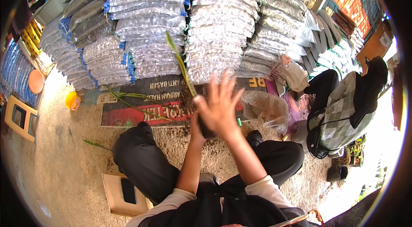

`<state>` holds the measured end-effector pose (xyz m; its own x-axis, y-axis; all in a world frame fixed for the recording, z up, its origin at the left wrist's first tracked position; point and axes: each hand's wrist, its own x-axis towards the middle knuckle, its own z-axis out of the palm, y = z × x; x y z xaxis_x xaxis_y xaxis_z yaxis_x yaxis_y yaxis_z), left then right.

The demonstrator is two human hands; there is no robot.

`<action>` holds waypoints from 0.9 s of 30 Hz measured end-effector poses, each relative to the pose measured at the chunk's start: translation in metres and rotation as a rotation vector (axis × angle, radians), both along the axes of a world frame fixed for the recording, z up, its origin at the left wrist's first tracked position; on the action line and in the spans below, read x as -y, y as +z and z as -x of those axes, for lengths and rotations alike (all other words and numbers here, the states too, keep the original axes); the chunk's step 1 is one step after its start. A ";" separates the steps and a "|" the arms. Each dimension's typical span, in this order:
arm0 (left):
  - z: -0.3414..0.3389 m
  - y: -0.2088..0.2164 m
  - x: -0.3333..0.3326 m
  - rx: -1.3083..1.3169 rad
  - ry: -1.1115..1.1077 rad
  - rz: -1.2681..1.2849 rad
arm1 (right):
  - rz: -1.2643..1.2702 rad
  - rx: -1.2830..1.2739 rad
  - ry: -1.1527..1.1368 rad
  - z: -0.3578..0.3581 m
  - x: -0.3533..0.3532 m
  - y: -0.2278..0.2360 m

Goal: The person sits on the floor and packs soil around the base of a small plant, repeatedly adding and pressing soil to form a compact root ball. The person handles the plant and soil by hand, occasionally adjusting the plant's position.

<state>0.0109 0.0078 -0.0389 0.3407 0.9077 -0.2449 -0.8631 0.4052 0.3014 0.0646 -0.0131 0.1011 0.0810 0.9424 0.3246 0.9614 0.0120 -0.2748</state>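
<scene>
A long, narrow green leaf with yellowish edges (pixel 179 60), like a snake plant cutting, stands tilted out of a dark plant pot (pixel 207 132) between my legs. My left hand (pixel 197 127) grips the pot's left side; its fingers are partly hidden. Over the pot's top is my right hand (pixel 220 109), fingers spread, its thumb beside the leaf's base. That hand hides the soil and most of the pot. More cut leaves (pixel 141 97) lie on a black and red printed sheet (pixel 124 114) just beyond my knees, with dark soil scattered on it.
Tall stacks of filled clear bags (pixel 221 25) rise behind the sheet. A crumpled plastic bag (pixel 268 109) lies right of my hands. Further right a co-worker in a checked shirt (pixel 345 107) sits. A phone (pixel 128 191) rests on a tan stool (pixel 112 192) at my left; an orange cup (pixel 73 100) stands farther off.
</scene>
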 end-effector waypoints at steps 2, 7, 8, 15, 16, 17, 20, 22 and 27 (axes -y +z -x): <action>-0.001 0.033 0.014 -0.053 0.040 -0.024 | 0.139 0.010 0.033 -0.001 -0.009 -0.038; 0.012 0.029 0.007 0.029 0.061 0.062 | -0.066 -0.070 0.013 -0.011 -0.019 -0.005; 0.015 0.031 0.006 0.004 0.060 0.044 | -0.114 -0.113 0.001 -0.016 -0.013 0.014; 0.011 -0.008 0.006 0.033 0.069 -0.131 | -0.096 -0.211 -0.033 0.005 0.010 -0.021; 0.012 -0.003 0.008 0.079 0.033 -0.115 | -0.075 -0.317 -0.004 0.003 0.007 -0.035; 0.012 0.003 0.009 0.125 -0.004 -0.099 | -0.054 -0.422 0.025 0.000 0.004 -0.046; 0.012 0.024 0.010 0.055 0.051 0.102 | -0.069 -0.539 0.027 -0.008 0.002 -0.028; 0.018 0.020 0.010 -0.004 0.003 0.059 | -0.265 -0.456 0.009 -0.017 0.011 0.005; 0.014 0.016 0.007 -0.061 0.017 0.031 | -0.595 -0.257 0.000 -0.014 0.033 0.020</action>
